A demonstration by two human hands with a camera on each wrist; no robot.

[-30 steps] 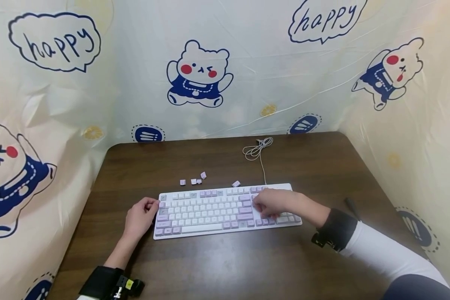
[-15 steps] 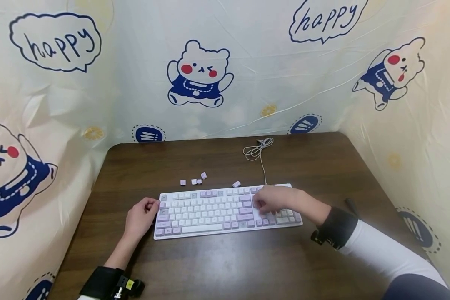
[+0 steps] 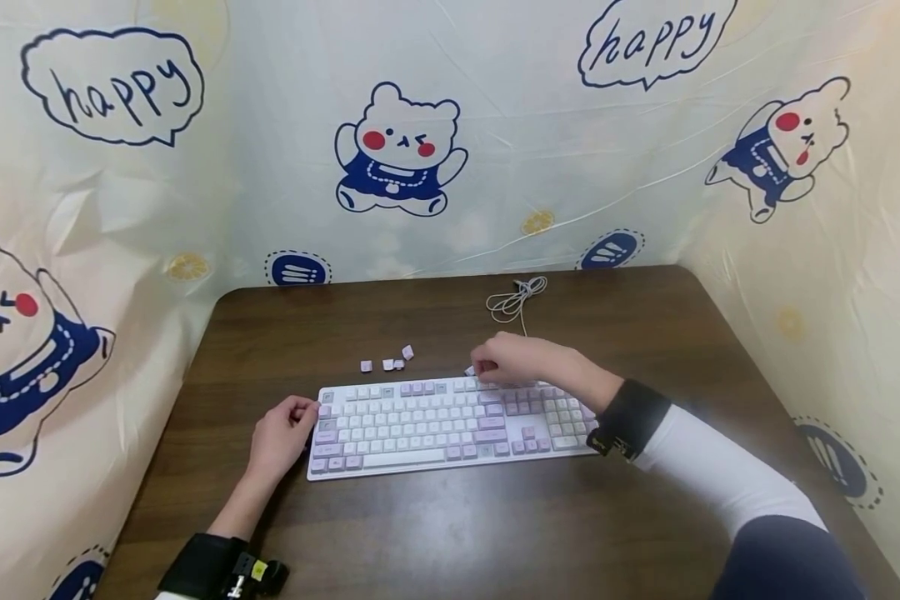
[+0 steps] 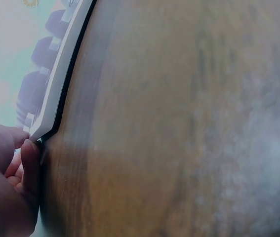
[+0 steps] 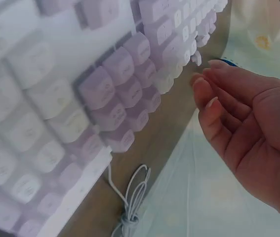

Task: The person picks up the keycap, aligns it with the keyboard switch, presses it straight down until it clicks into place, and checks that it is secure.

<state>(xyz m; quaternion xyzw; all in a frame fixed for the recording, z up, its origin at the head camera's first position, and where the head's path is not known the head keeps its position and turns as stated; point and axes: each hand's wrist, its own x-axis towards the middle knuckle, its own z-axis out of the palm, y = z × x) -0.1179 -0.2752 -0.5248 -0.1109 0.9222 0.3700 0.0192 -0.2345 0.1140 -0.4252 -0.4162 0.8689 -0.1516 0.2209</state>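
Dark brown wood-grain table (image 3: 435,533), boxed in on three sides by a cream plastic curtain (image 3: 510,125) printed with cartoon bears and "happy" bubbles.

White keyboard with white and lilac keycaps (image 3: 420,421) lies flat, near the front-centre of the table, long side across. Its white cable (image 3: 516,302) runs from the back edge to a loose coil near the curtain.

Left hand (image 3: 279,437) is at the keyboard's left end, fingers curled. Left wrist view adds what the head view can't: fingertips (image 4: 29,148) pinch the keyboard's corner (image 4: 37,132) right at the table surface.

Right hand (image 3: 512,360) is past the keyboard's back edge, fingertips on a loose lilac keycap (image 3: 469,371) lying on the table; can't tell if it's gripped. Right wrist view shows the fingers (image 5: 214,94) straight and together, nothing held in them.

Four more loose pale keycaps (image 3: 387,362) sit in a small cluster behind the keyboard, left of the right hand, clear of it.

Open table behind, in front and to the right of the keyboard. Left edge is near the left hand.
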